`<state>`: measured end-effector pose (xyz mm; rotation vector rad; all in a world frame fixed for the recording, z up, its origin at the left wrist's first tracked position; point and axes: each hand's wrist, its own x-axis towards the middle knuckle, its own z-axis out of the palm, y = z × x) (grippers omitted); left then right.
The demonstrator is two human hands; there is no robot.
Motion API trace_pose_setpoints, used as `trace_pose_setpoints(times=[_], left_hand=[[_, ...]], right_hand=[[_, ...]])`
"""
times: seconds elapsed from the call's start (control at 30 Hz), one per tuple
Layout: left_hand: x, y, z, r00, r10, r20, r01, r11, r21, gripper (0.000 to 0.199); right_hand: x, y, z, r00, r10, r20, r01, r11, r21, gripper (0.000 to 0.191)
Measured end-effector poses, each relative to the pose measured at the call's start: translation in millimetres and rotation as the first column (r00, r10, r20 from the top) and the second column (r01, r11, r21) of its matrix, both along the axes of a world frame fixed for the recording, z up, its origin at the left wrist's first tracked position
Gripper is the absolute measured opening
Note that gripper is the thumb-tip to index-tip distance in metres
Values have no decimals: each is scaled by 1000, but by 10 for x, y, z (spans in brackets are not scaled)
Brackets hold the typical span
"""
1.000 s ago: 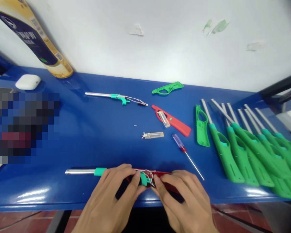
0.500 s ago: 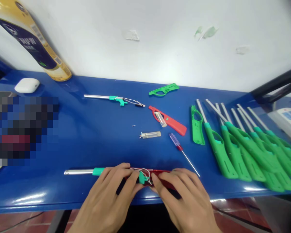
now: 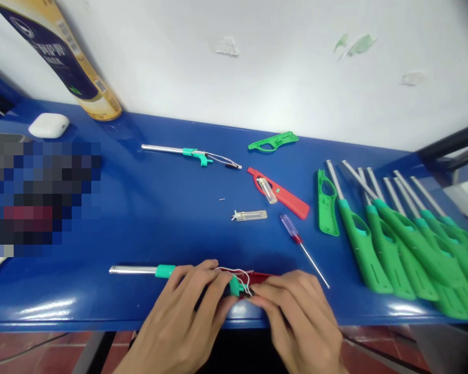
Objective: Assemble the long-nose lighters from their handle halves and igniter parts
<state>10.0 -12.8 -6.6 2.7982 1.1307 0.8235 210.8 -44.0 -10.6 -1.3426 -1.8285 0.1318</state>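
A long-nosed gas lighter lies opened up along the table's front edge, with a metal tube [image 3: 132,270], a teal collar [image 3: 165,270] and a red casing half [image 3: 262,278]. My left hand [image 3: 191,306] is closed round the lighter's middle, its fingertips by the teal trigger [image 3: 234,285]. Thin white wires [image 3: 239,271] loop out above the casing. My right hand [image 3: 296,306] pinches at a small black piece [image 3: 250,292] by the wires, mostly hidden by the fingertips, over the casing's right part.
Beyond the hands lie a second tube assembly [image 3: 164,149], a red casing half [image 3: 292,201], clear fuel tanks [image 3: 251,215], green casing halves [image 3: 327,208] and a screwdriver [image 3: 290,227]. Several green lighters [image 3: 366,254] overlap at right. A tall yellow bottle [image 3: 101,106] and white case [image 3: 49,125] stand left.
My right hand's fingers have drawn together into a pinch beside the wires, leaving more of the red casing showing. My left hand keeps its hold. The whole view has shifted slightly.
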Motion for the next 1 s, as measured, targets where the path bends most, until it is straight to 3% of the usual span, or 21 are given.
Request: trace_pose_setpoints(times=[0.4, 0.57, 0.83, 1.0], left_hand=[[18, 18, 20, 999, -33, 21, 34, 999, -32, 26], [12, 7, 4, 997, -44, 58, 49, 995, -84, 25], [-33, -17, -98, 992, -48, 118, 64, 989, -136, 26], [-39, -34, -112, 990, -8, 144, 30, 988, -151, 26]], right_hand=[[9, -2, -18, 999, 50, -6, -50, 999, 11, 12], [63, -40, -46, 988, 51, 143, -58, 997, 43, 20], [116, -100, -44, 927, 55, 371, -68, 997, 21, 15], [198, -110, -32, 955, 76, 288, -75, 997, -16, 20]])
